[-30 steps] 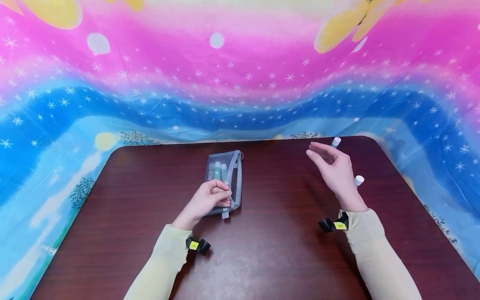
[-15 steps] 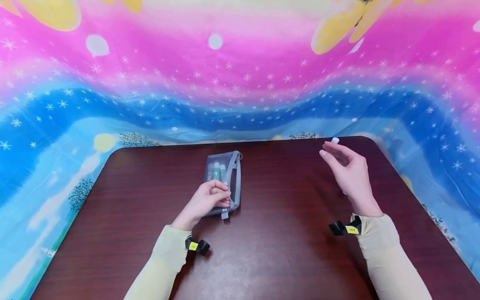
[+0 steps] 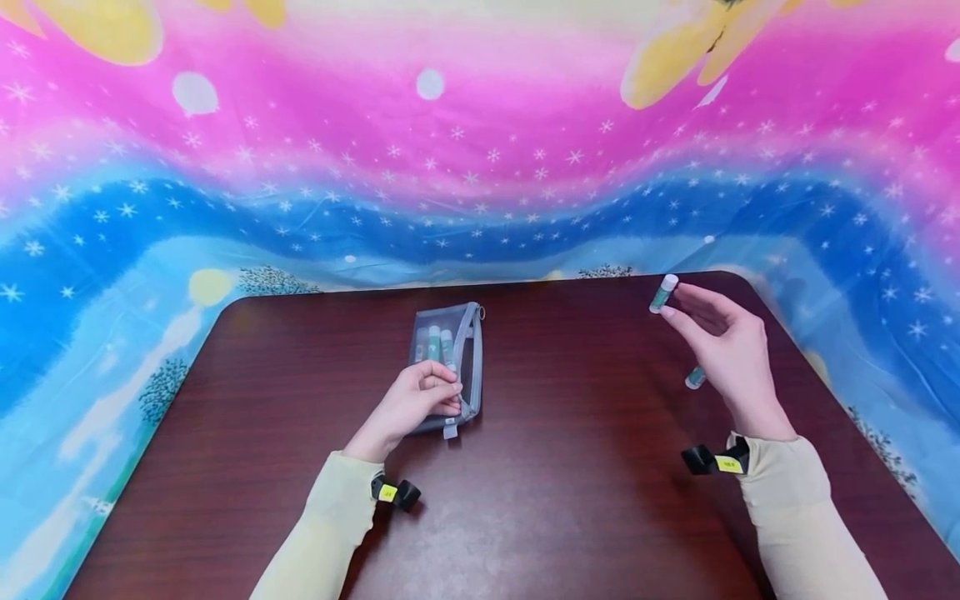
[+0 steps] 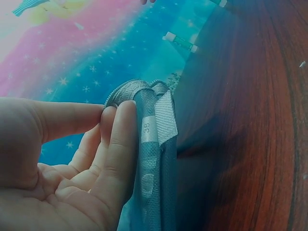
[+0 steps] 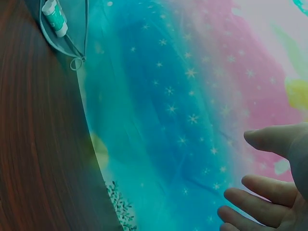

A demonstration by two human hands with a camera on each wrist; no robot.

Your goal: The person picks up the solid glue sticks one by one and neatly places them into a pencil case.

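My left hand (image 3: 420,392) pinches the zipped rim of a grey mesh pouch (image 3: 477,375), thumb against fingers; the left wrist view shows this grip up close. Through the mesh several green-and-white glue sticks (image 3: 434,342) are visible, and the pouch's mouth gapes on its right side. My right hand (image 3: 723,354) hovers at the right of the table, thumb and fingers spread with nothing between them in the right wrist view. Just left of its fingertips a white-capped glue stick (image 3: 663,294) stands upright. Another glue stick (image 3: 695,377) is partly hidden behind the right hand.
The dark wooden table (image 3: 555,467) has rounded far corners. A pink and blue patterned cloth (image 3: 480,150) hangs around its back and sides. A zipper ring (image 5: 76,63) sticks out from the pouch's far end.
My right hand has moved to the right, uncovering the far glue stick and passing in front of the nearer one. The left hand and the pouch stay where they were.
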